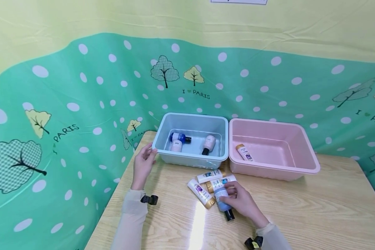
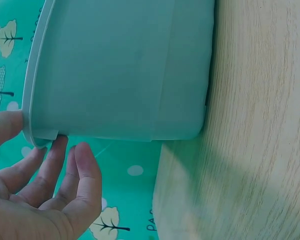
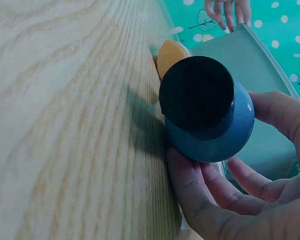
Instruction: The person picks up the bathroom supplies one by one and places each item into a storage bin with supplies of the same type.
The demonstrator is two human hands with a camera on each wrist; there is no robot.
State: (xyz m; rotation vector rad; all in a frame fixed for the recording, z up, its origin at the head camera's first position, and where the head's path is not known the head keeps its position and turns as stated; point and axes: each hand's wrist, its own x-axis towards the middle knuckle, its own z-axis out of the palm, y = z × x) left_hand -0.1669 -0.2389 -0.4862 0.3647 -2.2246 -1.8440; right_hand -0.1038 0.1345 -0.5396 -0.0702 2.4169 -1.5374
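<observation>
My left hand (image 1: 143, 163) holds the near left corner of the light blue bin (image 1: 162, 139), thumb on the rim and fingers under the lip (image 2: 55, 150). Inside that blue bin (image 2: 120, 70) lie a dark blue bottle (image 1: 179, 138) and two pale bottles. My right hand (image 1: 242, 201) grips a blue bottle with a black cap (image 1: 224, 205) lying on the wooden table (image 1: 300, 208); the cap (image 3: 196, 92) faces the right wrist camera. Three white tubes with gold caps (image 1: 210, 176) lie next to it. The pink bin (image 1: 303, 152) holds one white tube (image 1: 244, 152).
A green polka-dot cloth with trees (image 1: 65, 114) hangs behind and to the left of the table. The table's left edge runs close to my left hand. Bare wood spreads to the right, in front of the pink bin.
</observation>
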